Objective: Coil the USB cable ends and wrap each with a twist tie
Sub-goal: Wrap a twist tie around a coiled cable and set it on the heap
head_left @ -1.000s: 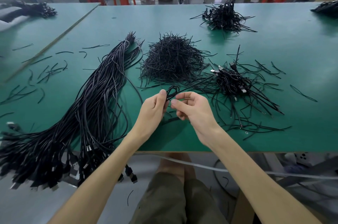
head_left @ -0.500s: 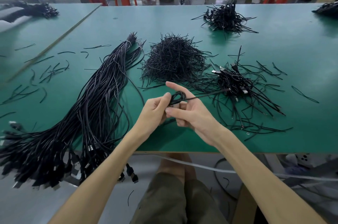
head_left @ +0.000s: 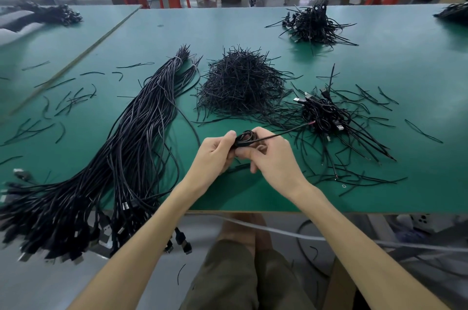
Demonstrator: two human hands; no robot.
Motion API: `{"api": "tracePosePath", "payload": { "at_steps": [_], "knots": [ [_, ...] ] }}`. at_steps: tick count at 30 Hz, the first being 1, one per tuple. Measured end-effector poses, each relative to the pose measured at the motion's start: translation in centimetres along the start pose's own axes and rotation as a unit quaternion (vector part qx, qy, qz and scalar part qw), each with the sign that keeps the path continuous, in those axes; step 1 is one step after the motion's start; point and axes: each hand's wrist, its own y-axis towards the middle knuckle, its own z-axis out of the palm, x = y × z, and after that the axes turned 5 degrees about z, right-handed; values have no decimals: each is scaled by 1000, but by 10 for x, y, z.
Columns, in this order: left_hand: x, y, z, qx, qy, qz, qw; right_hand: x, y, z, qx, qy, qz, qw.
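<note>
USB cable coil (head_left: 245, 138): being held at frame centre, above the green surface (head_left: 379, 61). It is being pinched by the left hand (head_left: 215, 155) and gripped by the curled right hand (head_left: 272, 158); its tail is being trailed rightward. Twist tie pile (head_left: 240, 84): being kept upper centre. Uncoiled cable bundle (head_left: 126, 152): being stored at frame left, overhanging the edge.

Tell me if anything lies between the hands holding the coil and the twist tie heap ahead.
Nothing visible blocks it. The left hand and right hand grip the coil just short of the twist tie heap; only bare table and stray ties at its fringe lie between. The coil's loose tail points right, off that path.
</note>
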Motion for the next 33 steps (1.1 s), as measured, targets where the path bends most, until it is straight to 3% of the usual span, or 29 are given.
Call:
{"api": "tracePosePath", "payload": {
  "at_steps": [7,15,28,33],
  "knots": [
    [-2,0,-2,-7,-15,-7,1000,1,-1,4,10,-121,-28,992],
    [-3,2,-4,-1,-38,-25,999,2,-3,7,33,-12,-41,999],
    [-1,4,-13,-20,-88,-65,994,12,0,28,-36,-49,-114,992],
    [-8,5,-10,-8,-53,-62,997,5,0,28,-86,-77,-130,985]
  ]
}}
